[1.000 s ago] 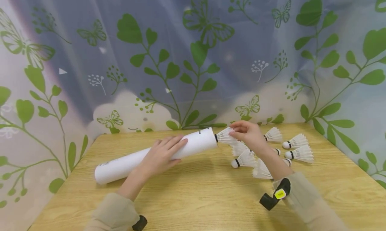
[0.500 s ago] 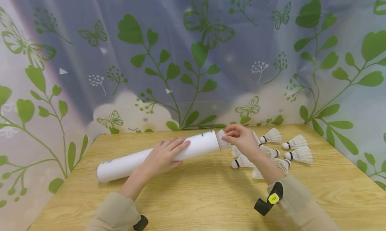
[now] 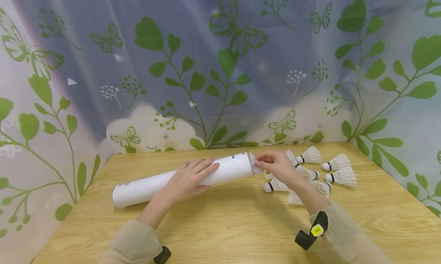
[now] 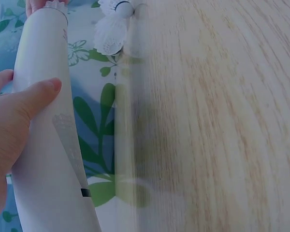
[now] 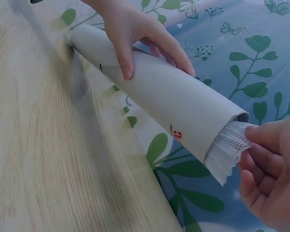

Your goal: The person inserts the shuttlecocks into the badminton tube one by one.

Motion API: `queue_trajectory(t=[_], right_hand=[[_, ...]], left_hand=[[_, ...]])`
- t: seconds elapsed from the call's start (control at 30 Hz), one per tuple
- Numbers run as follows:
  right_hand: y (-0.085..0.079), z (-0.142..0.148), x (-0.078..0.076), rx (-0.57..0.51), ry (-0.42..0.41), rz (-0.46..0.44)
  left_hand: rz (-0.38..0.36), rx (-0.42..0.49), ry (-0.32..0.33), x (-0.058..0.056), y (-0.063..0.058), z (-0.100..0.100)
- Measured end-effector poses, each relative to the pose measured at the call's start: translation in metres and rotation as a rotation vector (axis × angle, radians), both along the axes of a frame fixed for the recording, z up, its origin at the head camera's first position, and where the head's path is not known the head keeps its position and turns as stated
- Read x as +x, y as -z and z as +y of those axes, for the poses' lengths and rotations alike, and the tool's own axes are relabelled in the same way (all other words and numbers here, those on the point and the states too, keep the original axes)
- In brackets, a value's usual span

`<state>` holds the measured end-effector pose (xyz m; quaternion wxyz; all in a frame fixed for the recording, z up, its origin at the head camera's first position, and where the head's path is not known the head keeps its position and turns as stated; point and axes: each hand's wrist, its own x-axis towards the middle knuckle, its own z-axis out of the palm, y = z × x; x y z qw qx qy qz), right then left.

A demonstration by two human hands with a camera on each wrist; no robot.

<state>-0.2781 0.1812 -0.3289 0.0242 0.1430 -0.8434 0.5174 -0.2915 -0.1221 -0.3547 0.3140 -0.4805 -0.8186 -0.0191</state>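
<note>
A long white shuttlecock tube (image 3: 234,169) lies slantwise, its mouth end raised to the right. My left hand (image 3: 187,179) grips it around the middle; in the left wrist view the thumb (image 4: 41,96) lies along the near side. At the mouth, my right hand (image 3: 279,166) pinches the feathered skirt of a white shuttlecock (image 5: 229,147) between thumb and fingers. Most of that shuttlecock is inside the tube, its cork hidden, with only the skirt's edge sticking out. Small red print (image 5: 177,135) shows near the mouth in the right wrist view.
Several loose shuttlecocks lie on the right of the wooden table (image 3: 220,225), among them one with its cork facing left (image 3: 341,176) and one behind (image 3: 310,155). Some are partly covered by the right forearm. A leaf-patterned curtain (image 3: 193,84) stands behind the table.
My right hand has moved left and slid the shuttlecock cork-first into the tube, until just the skirt's end shows. The tube's mouth has dipped slightly and shifted a little right; the left hand keeps its grip.
</note>
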Motion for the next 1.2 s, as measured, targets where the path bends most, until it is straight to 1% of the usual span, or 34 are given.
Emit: queue_trajectory(t=[0.13, 0.3, 0.43, 0.53, 0.67, 0.8, 0.93, 1.1, 1.2], right_hand=[[-0.001, 0.004, 0.001, 0.03, -0.032, -0.016], [0.0, 0.002, 0.0, -0.009, -0.026, -0.03], [0.002, -0.001, -0.001, -0.036, -0.044, -0.033], [0.004, -0.004, -0.001, -0.034, -0.056, -0.017], [0.005, -0.007, -0.001, -0.038, -0.05, -0.001], [0.006, -0.009, -0.001, -0.051, -0.051, -0.008], [0.009, -0.012, -0.001, -0.096, -0.039, -0.023], [0.013, -0.016, -0.003, -0.14, -0.002, -0.025], [0.016, -0.018, -0.005, -0.153, -0.006, -0.026]], left_hand=[[0.002, -0.014, -0.001, -0.001, 0.001, 0.0], [0.002, -0.001, 0.012, -0.002, 0.001, 0.001], [0.018, -0.004, 0.016, -0.002, 0.001, 0.002], [0.028, -0.015, 0.014, -0.002, 0.001, 0.002], [0.035, -0.015, 0.013, -0.002, 0.002, 0.002], [0.034, -0.009, 0.01, -0.002, 0.003, 0.001], [0.022, -0.005, 0.006, -0.003, 0.003, 0.001], [0.016, -0.001, 0.004, -0.002, 0.004, 0.002], [0.021, -0.002, 0.003, -0.002, 0.004, 0.002]])
